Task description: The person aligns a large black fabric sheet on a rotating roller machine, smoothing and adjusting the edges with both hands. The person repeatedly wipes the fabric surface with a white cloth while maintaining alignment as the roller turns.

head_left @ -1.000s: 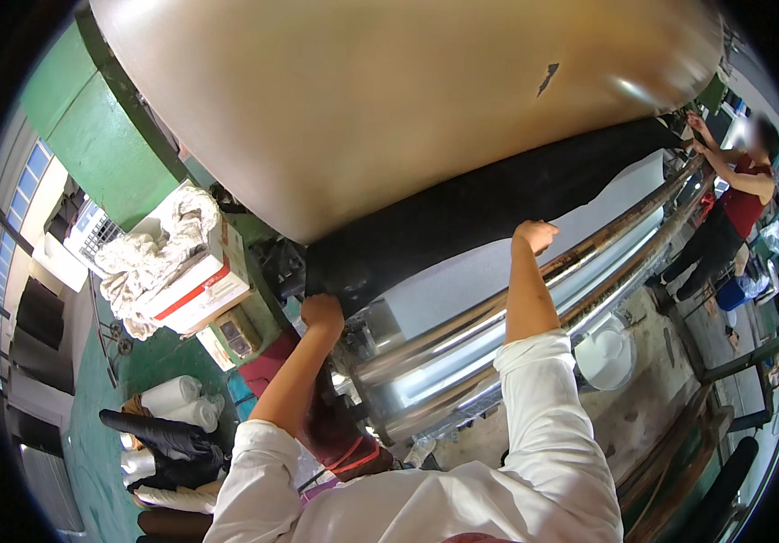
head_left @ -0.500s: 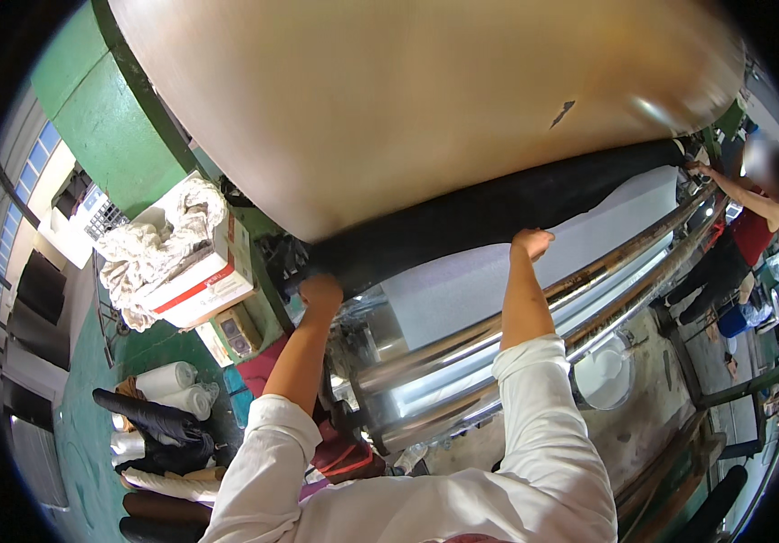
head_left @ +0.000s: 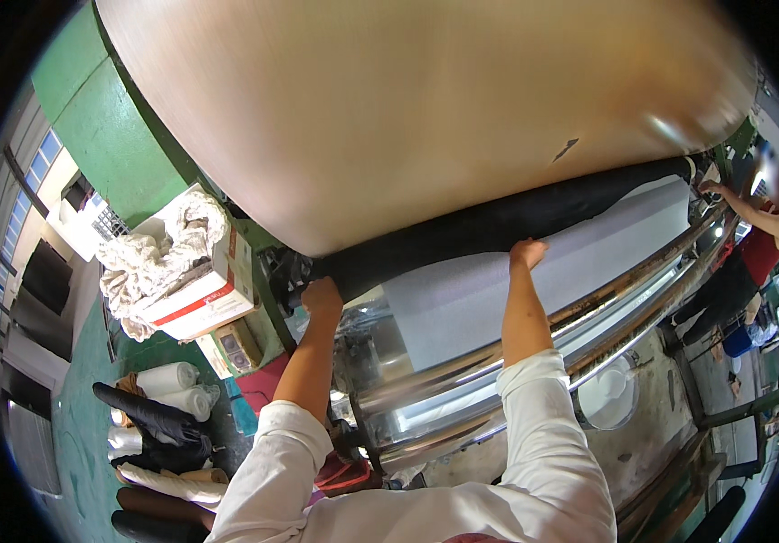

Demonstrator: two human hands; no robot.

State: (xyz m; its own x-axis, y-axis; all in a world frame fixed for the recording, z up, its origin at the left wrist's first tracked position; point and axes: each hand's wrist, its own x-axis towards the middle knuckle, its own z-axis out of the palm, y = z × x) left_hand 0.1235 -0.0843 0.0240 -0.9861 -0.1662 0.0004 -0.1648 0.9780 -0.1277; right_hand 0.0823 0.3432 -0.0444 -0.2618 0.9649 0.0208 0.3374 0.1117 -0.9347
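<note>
A long strip of black sheet material [head_left: 462, 222] runs along the underside of a huge tan metal drum [head_left: 425, 100]. Below it hangs a pale whitish sheet [head_left: 462, 303], which passes down toward shiny metal rollers [head_left: 444, 385]. At the left end of the black sheet, my left hand [head_left: 321, 297] is closed on its edge. My right hand [head_left: 528, 254] is closed farther right, where the lower edge of the black sheet meets the pale one. The fingertips of both hands are partly hidden.
A box of crumpled cream cloth [head_left: 199, 290] stands at the left beside a green machine housing [head_left: 118, 127]. Rolls of material [head_left: 167, 389] lie on the floor at lower left. A white bucket [head_left: 606, 398] sits below the rollers. Another person [head_left: 756, 253] works at the far right end.
The view has tilted slightly, so the drum and sheets appear lower. Both hands keep about the same places on the sheet. The other person's arms have shifted a little.
</note>
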